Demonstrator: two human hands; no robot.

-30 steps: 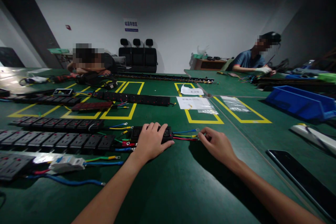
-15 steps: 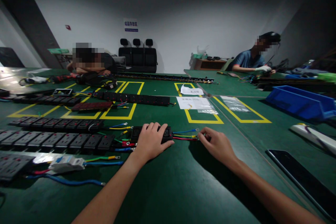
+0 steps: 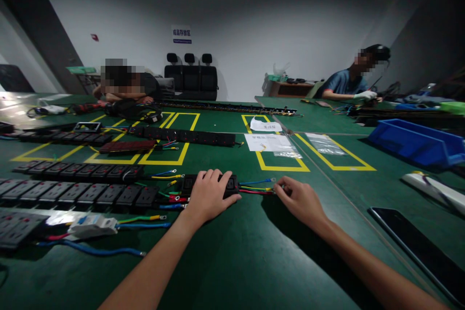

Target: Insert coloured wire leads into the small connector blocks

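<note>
My left hand lies over a short black socket block, fingers across its top and thumb along the near side. Part of the block is hidden beneath the palm. Blue, yellow-green and red wires run out of its right end. At their tips, the thumb and index finger of my right hand are pinched together on the end of the red wire; the fingers cover that tip. The blue wire's ring terminal shows just beyond. Left of the block are more wires with lugs.
Long black socket strips and a white breaker with wires lie left. Papers, a blue bin and a phone are on the green table. Two people sit across, one wearing white gloves.
</note>
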